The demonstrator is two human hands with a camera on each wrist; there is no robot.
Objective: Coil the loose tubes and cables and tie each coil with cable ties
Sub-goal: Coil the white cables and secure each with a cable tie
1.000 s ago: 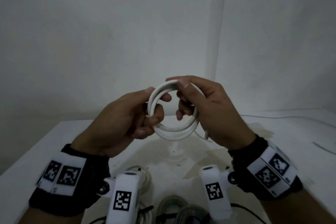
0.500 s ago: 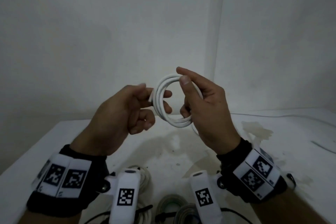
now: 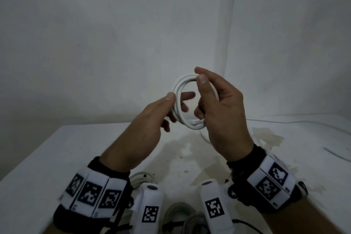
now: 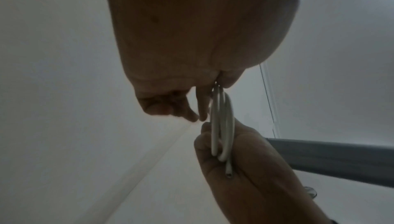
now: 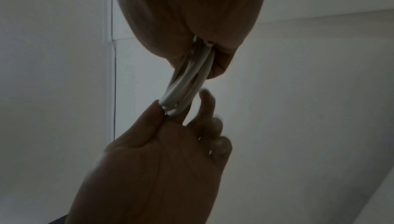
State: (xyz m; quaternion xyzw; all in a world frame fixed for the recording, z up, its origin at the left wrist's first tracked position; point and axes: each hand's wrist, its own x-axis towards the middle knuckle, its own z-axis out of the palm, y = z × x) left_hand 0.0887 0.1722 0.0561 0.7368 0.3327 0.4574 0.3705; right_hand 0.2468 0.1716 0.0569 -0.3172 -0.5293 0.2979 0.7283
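A white tube coil (image 3: 178, 89) of about three loops is held upright in the air above the table, between both hands. My left hand (image 3: 171, 99) pinches its left side with thumb and forefinger, the other fingers loosely spread behind. My right hand (image 3: 201, 81) grips its right side, thumb on top and fingers curled through the ring. In the left wrist view the tube coil (image 4: 221, 126) appears edge-on, and its open cut end (image 4: 229, 174) lies against the right palm (image 4: 251, 168). The right wrist view has the tube coil (image 5: 187, 82) pinched by the left hand (image 5: 166, 143) from below.
A stained white table (image 3: 57, 157) stands in a corner of white walls. Near its front edge lie a white coil (image 3: 140, 177) and grey coils (image 3: 178, 213). A thin white cable (image 3: 284, 121) runs along the back right, with a thin strip (image 3: 336, 155) at the right.
Both hands lifted the coil and turned it more edge-on. My left hand loosened from a full grip to a thumb-and-finger pinch. My right thumb moved onto the top of the ring.
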